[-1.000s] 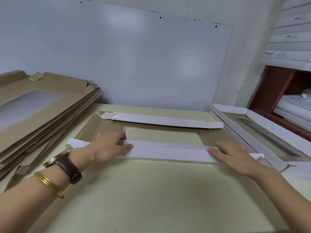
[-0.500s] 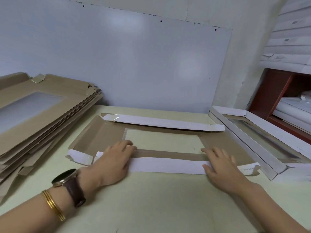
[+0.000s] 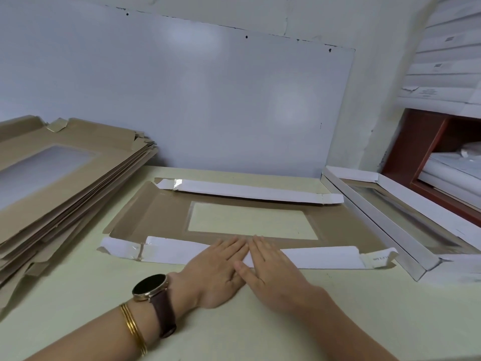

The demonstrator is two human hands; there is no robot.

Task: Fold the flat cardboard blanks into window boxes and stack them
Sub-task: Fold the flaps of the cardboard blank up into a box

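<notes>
A flat cardboard blank (image 3: 156, 217) with a clear window lies brown side up in the middle of the table. Its far long flap (image 3: 250, 192) is folded over, white side up. The near long flap (image 3: 320, 257) is folded over too. My left hand (image 3: 218, 264) and my right hand (image 3: 268, 267) lie side by side on the middle of that near flap, fingers straight, pressing it flat. A stack of unfolded blanks (image 3: 65, 173) rises at the left. A folded white window box (image 3: 406, 220) sits at the right.
A white board (image 3: 195, 100) leans against the wall behind the table. At the right stands a red-brown shelf (image 3: 413, 152) with white boxes stacked in and above it. The pale table surface (image 3: 247, 329) stretches toward me.
Both hands slid inward along the near flap from its two ends and now meet at its middle. The flap lies flatter than before.
</notes>
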